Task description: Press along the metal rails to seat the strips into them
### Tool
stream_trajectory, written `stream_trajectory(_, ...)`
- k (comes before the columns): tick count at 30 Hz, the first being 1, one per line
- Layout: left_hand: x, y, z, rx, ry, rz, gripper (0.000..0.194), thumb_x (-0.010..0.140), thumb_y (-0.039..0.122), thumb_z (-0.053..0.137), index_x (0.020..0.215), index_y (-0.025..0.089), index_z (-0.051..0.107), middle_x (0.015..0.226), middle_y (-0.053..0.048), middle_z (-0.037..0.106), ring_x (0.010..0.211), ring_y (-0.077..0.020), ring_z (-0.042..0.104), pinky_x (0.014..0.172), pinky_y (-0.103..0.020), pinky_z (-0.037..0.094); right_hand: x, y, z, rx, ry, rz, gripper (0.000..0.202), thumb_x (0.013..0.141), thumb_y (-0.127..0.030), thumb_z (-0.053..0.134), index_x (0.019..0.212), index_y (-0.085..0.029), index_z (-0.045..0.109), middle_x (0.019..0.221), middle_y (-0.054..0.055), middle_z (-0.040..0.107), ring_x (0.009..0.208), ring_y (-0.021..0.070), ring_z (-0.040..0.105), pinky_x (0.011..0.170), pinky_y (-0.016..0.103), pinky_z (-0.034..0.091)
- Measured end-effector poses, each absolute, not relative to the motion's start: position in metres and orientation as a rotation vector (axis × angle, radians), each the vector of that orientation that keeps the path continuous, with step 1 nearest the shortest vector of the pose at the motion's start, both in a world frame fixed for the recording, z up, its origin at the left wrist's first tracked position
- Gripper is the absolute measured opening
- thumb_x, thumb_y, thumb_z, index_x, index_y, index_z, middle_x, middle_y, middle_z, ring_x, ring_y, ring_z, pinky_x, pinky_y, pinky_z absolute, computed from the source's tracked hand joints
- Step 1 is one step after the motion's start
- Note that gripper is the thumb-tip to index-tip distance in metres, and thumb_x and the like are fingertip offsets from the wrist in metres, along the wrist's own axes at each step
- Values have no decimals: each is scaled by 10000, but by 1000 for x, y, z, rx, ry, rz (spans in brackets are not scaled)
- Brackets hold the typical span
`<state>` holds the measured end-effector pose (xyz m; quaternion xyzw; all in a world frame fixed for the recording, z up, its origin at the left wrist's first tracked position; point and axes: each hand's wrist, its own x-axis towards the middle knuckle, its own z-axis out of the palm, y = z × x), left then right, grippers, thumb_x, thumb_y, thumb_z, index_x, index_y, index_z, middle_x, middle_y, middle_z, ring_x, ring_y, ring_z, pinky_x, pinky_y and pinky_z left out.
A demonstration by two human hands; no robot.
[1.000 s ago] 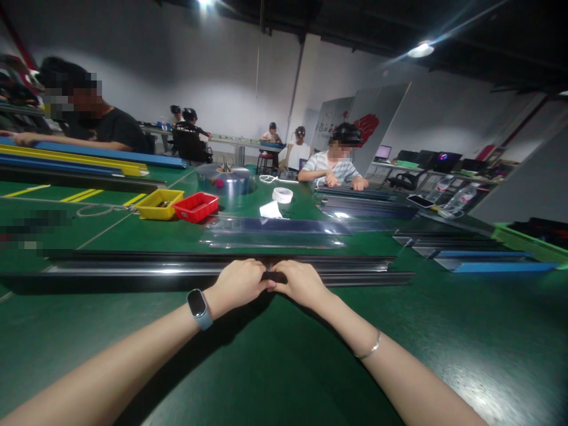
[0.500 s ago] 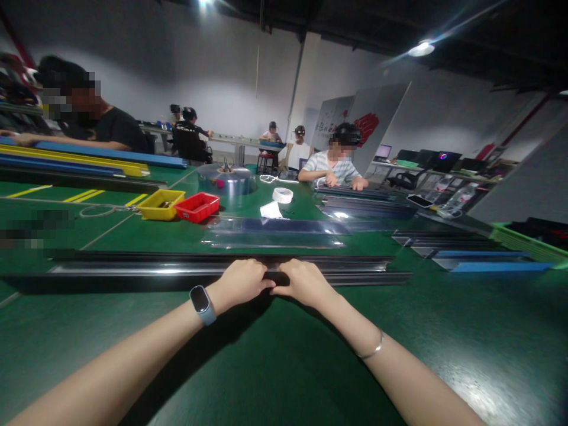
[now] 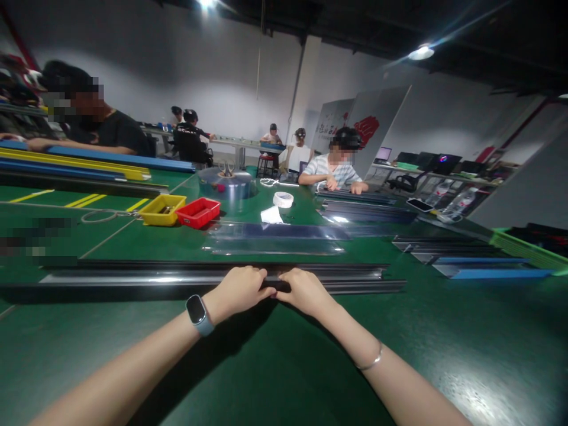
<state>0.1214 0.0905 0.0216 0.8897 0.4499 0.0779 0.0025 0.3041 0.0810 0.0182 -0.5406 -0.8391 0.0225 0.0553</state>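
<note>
A long black channel-shaped profile [image 3: 133, 289] lies crosswise on the green table [image 3: 284, 367], its inner face shiny. Near its middle, my left hand [image 3: 242, 289] is closed over the near wall, thumb on the front side and fingers reaching inside. Right beside it my right hand [image 3: 306, 288] grips the same wall, and the two thumbs almost meet. What the fingertips press inside the channel is hidden. Just beyond the profile lie clear plastic strips [image 3: 275, 247].
A yellow bin [image 3: 163, 216] and a red bin [image 3: 198, 214] stand at the back left, near a big clear roll [image 3: 228, 184] and white tape [image 3: 283, 199]. Blue-edged profiles [image 3: 497, 274] and a green basket [image 3: 528, 251] are at the right. Co-workers sit across the table.
The whole view has shifted slightly, so the table and profile appear a little lower. Both hands keep their grip at nearly the same place on the profile.
</note>
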Motion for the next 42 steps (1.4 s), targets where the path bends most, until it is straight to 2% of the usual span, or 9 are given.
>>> stream_trajectory(5, 128, 87, 18, 2824, 1359, 321, 423, 827, 499, 328, 851, 159, 579, 850, -91, 620, 852, -220, 567, 706, -318, 433, 304, 79, 18, -1573, -2553, -19, 365, 765, -457, 507, 992, -186, 598, 926, 76, 632, 885, 202, 566, 760, 286, 407)
stream_trajectory(11, 128, 88, 17, 2818, 1385, 288, 457, 836, 496, 303, 821, 150, 601, 801, -100, 619, 805, -219, 578, 687, -320, 437, 309, 77, 31, -1596, -2618, 55, 442, 746, -548, 487, 972, -186, 602, 931, 88, 641, 898, 221, 575, 762, 302, 402)
stream_trajectory(22, 129, 87, 18, 2825, 1413, 283, 486, 830, 507, 291, 838, 146, 615, 793, -108, 626, 767, -223, 584, 679, -331, 440, 305, 76, 32, -1731, -2596, 76, 414, 766, -511, 483, 965, -177, 625, 919, 101, 656, 893, 228, 592, 763, 299, 407)
stream_trajectory(30, 129, 87, 19, 2808, 1420, 271, 500, 831, 511, 286, 838, 140, 622, 802, -113, 627, 770, -226, 589, 674, -326, 439, 308, 75, 35, -1767, -2585, 23, 491, 751, -582, 454, 963, -177, 635, 906, 116, 660, 908, 249, 587, 781, 317, 405)
stream_trajectory(42, 128, 89, 17, 2812, 1391, 264, 509, 832, 513, 279, 835, 141, 627, 796, -119, 634, 760, -228, 593, 681, -335, 440, 314, 76, 39, -1778, -2589, 84, 511, 729, -610, 461, 969, -197, 642, 910, 104, 662, 890, 244, 595, 757, 305, 414)
